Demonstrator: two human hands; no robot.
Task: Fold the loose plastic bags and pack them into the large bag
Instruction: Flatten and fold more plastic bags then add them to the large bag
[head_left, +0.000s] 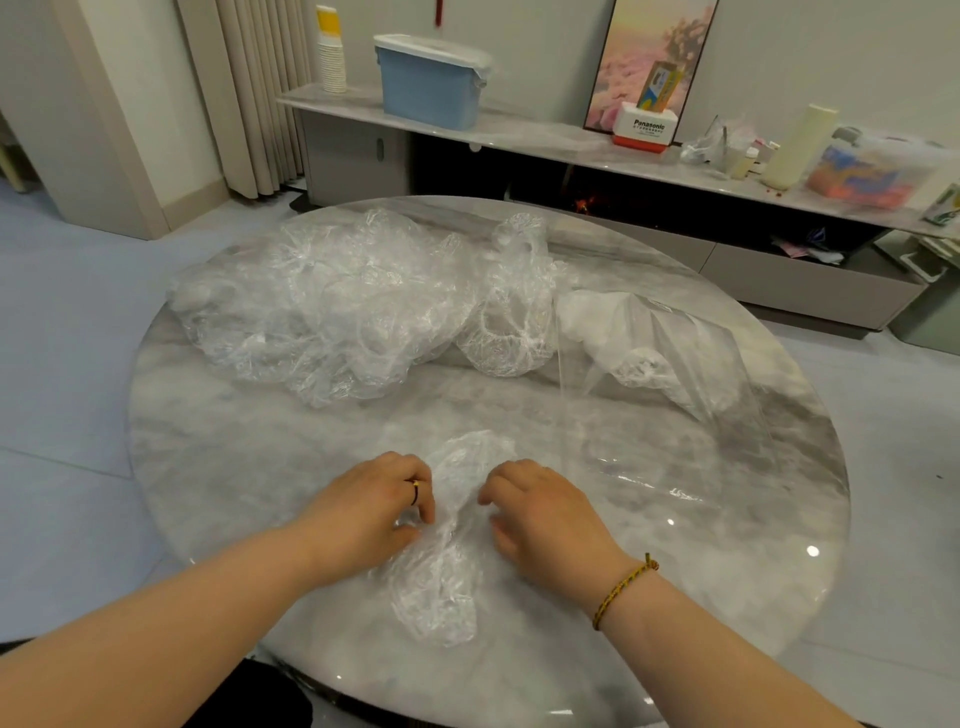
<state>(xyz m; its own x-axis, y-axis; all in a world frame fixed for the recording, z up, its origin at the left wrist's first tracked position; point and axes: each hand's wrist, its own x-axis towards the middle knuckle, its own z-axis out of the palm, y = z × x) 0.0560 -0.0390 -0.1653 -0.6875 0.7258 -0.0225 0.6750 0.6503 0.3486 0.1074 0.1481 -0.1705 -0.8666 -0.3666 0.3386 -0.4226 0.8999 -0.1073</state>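
One crumpled clear plastic bag (447, 551) lies lengthwise on the round marble table (234, 467), near its front edge. My left hand (371, 512) pinches the bag's left side with curled fingers. My right hand (540, 517) has its fingers curled on the bag's right side. A heap of loose clear plastic bags (332, 306) fills the far left of the table. The large clear bag (654, 353) lies at the right, open toward me, with several white folded bags inside its far end.
Behind the table runs a low cabinet (779, 260) carrying a blue lidded bin (431, 83), stacked paper cups (331, 52), a Panasonic box (644, 127) and assorted clutter. Curtains (254, 93) hang at the back left. Pale tiled floor surrounds the table.
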